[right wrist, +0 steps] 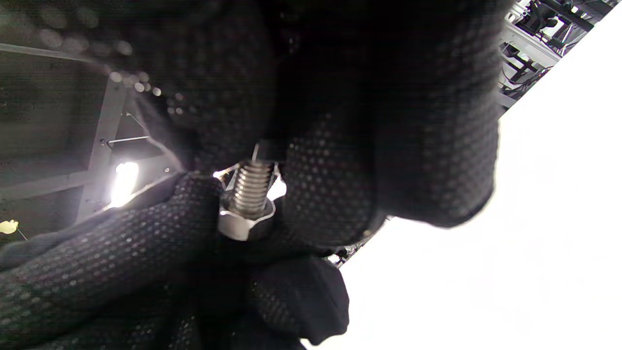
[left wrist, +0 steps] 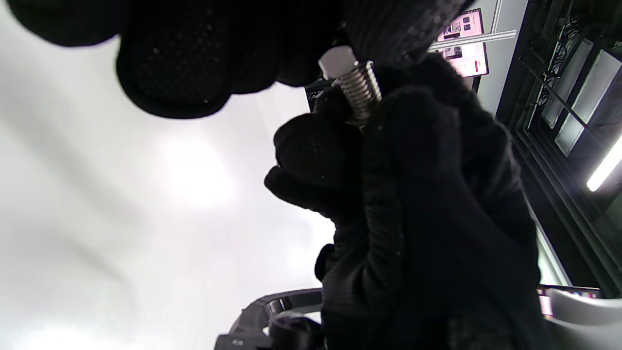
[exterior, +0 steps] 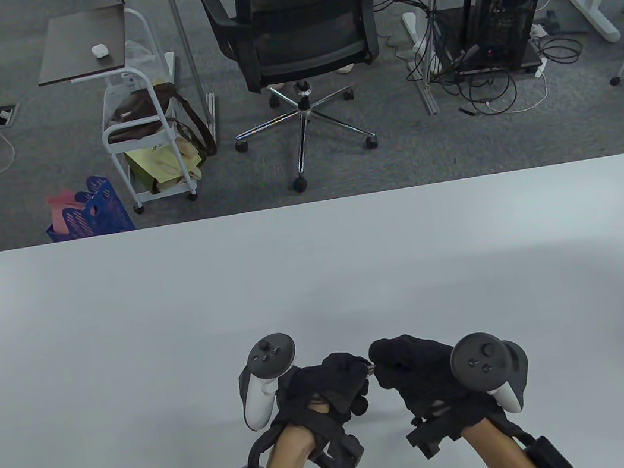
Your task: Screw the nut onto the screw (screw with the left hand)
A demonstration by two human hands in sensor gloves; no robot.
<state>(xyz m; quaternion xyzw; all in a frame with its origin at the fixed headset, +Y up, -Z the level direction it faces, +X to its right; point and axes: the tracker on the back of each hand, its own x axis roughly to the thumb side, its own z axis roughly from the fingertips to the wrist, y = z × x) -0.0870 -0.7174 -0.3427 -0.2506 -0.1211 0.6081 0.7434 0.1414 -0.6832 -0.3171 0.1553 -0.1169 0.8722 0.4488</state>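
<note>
Two gloved hands are meeting low over a white table, toward the six o'clock edge of the table view. The left hand is pinching a silver hex nut with its fingertips. The right hand, at three o'clock from the left, is gripping a threaded screw, its far end hidden inside the glove. The nut is sitting on the screw, with several bare threads showing between the two hands. Judging from that, threading is under way but unfinished; more turns by the left hand seem to be needed.
</note>
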